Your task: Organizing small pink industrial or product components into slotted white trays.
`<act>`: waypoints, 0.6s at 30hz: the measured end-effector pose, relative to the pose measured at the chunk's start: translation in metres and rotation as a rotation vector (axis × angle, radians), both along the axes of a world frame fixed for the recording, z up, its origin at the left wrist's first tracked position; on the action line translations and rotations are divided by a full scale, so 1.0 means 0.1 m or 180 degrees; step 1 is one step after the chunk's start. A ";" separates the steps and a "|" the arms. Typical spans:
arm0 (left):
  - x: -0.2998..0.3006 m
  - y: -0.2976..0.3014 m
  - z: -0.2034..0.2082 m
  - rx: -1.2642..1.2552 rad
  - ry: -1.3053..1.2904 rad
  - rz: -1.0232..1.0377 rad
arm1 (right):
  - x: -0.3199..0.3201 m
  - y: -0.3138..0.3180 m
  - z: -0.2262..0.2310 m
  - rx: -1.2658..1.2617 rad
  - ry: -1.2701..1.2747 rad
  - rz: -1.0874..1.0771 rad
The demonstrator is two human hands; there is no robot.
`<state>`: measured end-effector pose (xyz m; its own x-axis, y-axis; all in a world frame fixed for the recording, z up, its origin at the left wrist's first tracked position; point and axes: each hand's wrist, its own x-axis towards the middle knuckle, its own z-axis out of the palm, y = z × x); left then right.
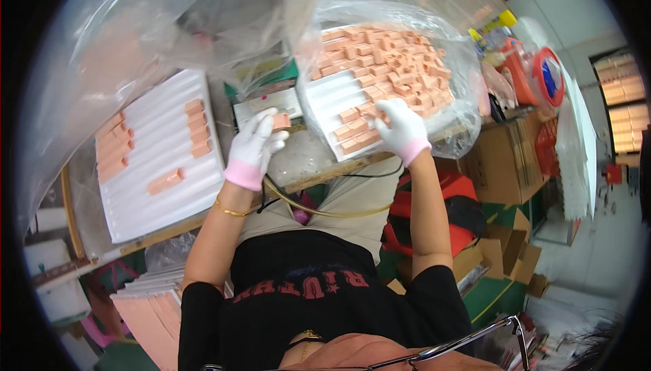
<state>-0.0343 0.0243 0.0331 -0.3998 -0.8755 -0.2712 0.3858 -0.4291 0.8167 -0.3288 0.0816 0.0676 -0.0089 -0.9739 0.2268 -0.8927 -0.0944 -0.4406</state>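
My left hand (pixel 256 142), in a white glove with a pink cuff, is closed on a small peach-coloured block (pixel 281 121) at its fingertips. My right hand (pixel 403 129), gloved the same way, reaches over the near edge of a white ridged tray (pixel 325 98). Its thumb and fingers are apart, close to a heap of peach blocks (pixel 400 59); whether they touch one is hard to see. At the left lies a second white ridged tray (pixel 142 218). It bears a short row of blocks (pixel 198 129), a longer row (pixel 114 147) and a separate piece (pixel 165 180).
Clear plastic sheeting (pixel 135 25) hangs over the bench and surrounds the right tray. A small device with a pale panel (pixel 268 105) stands between the trays. Cables run along the wooden bench edge (pixel 339 173). Right of me are cardboard boxes (pixel 505 157) and an orange-red container (pixel 525 76).
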 end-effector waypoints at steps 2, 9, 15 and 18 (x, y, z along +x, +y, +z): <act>-0.11 0.02 0.10 0.0133 0.0093 -0.0042 | 0.21 0.00 0.20 -0.0367 -0.0532 0.0069; -0.05 0.00 0.02 0.0228 0.0235 -0.0021 | 0.95 -0.24 0.25 -0.0622 -0.0969 0.1217; -0.01 0.08 0.03 0.0410 0.0415 -0.0709 | 1.03 -0.15 0.20 0.0074 -0.1271 0.1241; 0.07 0.13 0.02 0.0483 0.0974 -0.0540 | 1.24 -0.19 0.19 0.0018 -0.1684 0.1181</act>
